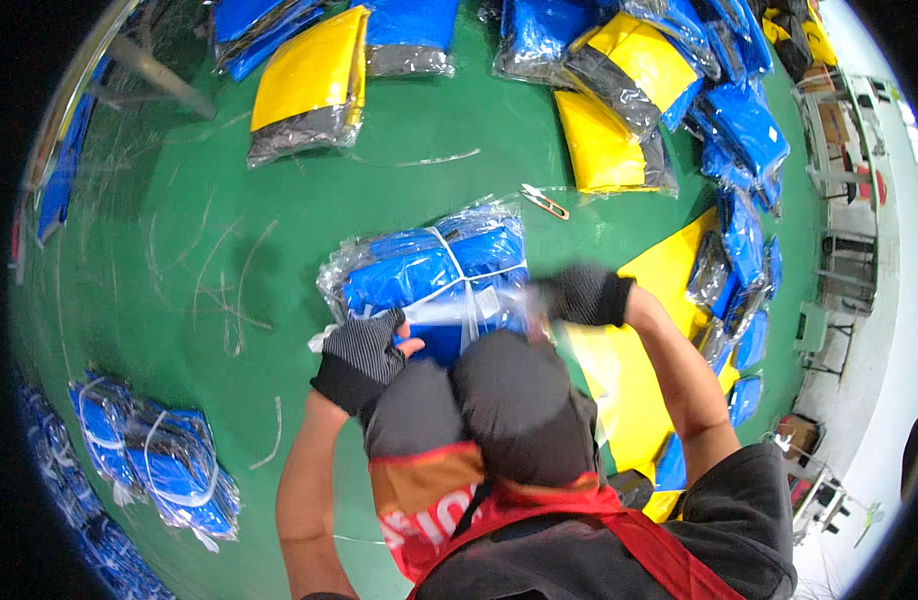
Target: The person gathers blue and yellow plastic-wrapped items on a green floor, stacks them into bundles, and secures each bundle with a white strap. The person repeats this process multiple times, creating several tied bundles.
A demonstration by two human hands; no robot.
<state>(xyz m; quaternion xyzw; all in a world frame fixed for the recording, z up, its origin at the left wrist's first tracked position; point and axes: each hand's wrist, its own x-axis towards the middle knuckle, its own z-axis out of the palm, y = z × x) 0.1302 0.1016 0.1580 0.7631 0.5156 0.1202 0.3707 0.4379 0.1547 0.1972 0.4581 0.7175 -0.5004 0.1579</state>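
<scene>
Blue bundle, one, film-wrapped, tied crosswise with white cord; lying on the green floor, just before the person's knees. Left hand, dark striped glove: at the near left corner, fingers curled; I cannot tell what they grasp. Right hand, gloved, blurred: beside the right end; its grip I cannot make out. Snips, orange-handled: on the floor, near the far right corner.
</scene>
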